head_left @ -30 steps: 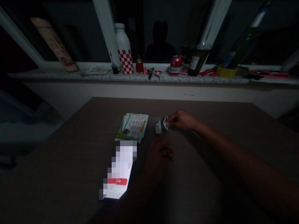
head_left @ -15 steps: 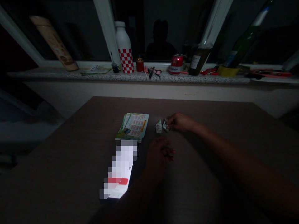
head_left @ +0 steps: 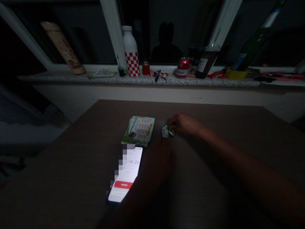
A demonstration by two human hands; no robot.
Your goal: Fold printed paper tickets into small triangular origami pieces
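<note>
Two small folded paper pieces stand close together on the dark table, right of a stack of printed cards point(head_left: 140, 128). My right hand point(head_left: 184, 124) reaches in from the right, fingers curled and pinched at the right folded paper point(head_left: 171, 132). Just below the left folded paper point(head_left: 165, 131) is my left hand point(head_left: 159, 159), with one finger pointing up at its lower edge. Deep shadow and blur hide most of the left fingers, and whether they touch the paper is unclear. A lit phone point(head_left: 126, 175) lies left of my left forearm, which covers its lower right corner.
On the granite windowsill point(head_left: 143, 82) behind the table point(head_left: 202, 178) stand a checkered bottle point(head_left: 132, 60), a red can point(head_left: 183, 67), a dark labelled cup point(head_left: 205, 65), a green bottle point(head_left: 257, 41) and a leaning tan flask point(head_left: 63, 47). Small loose items lie between them.
My left hand has moved up to the folded papers, one finger stretched toward them. My right hand stays at the right piece, its fingers slightly higher over it. The view has shifted slightly.
</note>
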